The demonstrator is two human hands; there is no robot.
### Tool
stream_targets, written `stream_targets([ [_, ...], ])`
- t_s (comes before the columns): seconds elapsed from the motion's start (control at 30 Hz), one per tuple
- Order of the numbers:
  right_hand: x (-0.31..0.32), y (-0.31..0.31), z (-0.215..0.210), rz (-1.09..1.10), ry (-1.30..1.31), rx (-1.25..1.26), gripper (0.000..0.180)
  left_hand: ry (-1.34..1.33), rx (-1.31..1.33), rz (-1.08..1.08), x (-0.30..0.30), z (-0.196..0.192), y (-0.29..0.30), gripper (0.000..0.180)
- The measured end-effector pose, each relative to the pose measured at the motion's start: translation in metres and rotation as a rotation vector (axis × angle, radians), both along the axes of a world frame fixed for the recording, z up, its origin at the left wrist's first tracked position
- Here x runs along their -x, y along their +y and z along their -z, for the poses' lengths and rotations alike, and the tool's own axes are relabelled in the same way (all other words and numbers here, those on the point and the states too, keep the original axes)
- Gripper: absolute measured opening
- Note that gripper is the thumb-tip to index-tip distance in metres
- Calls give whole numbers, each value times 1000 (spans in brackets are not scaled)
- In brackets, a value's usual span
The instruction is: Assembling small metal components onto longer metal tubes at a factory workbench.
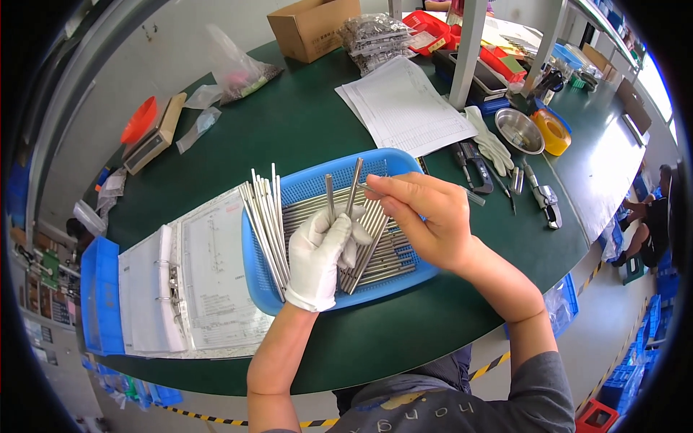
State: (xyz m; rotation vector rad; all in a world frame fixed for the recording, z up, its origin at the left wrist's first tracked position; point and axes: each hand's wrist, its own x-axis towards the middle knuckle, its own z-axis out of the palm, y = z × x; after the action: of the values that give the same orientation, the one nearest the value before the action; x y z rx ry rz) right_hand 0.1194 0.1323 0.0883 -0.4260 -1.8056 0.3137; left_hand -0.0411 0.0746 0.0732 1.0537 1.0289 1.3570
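Observation:
My left hand, in a white glove, is closed round metal rods over the blue basket. Two rod ends stick up from the fist: a longer rod leaning right and a second rod to its left. My bare right hand pinches a small thin metal piece beside the longer rod's upper end; its kind is too small to tell. Under both hands, the blue basket holds many metal rods lying across its bottom. Slimmer bright rods lean over its left side.
Left of the basket lies an open ring binder beside a blue bin. Paper sheets lie behind it. To the right are a white glove, a caliper-like tool, a micrometer-like tool and a steel bowl.

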Motion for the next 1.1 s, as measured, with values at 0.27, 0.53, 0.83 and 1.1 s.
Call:
stream_targets([
  [0.27,-4,-3,-2,113,-172,-38,22,45,7,-21,-3,-3,-3,22],
  [0.53,-2,-16,-7,399,-290,-267,11,118,-122,-166,-14,-1,-10,22],
  [0.83,-4,-13,-2,319,-211,-92,23,148,-98,-156,-13,-2,-11,23],
  [1.1,4,-13,5,146,-137,-27,28,22,-76,-86,-9,-4,-9,23],
])
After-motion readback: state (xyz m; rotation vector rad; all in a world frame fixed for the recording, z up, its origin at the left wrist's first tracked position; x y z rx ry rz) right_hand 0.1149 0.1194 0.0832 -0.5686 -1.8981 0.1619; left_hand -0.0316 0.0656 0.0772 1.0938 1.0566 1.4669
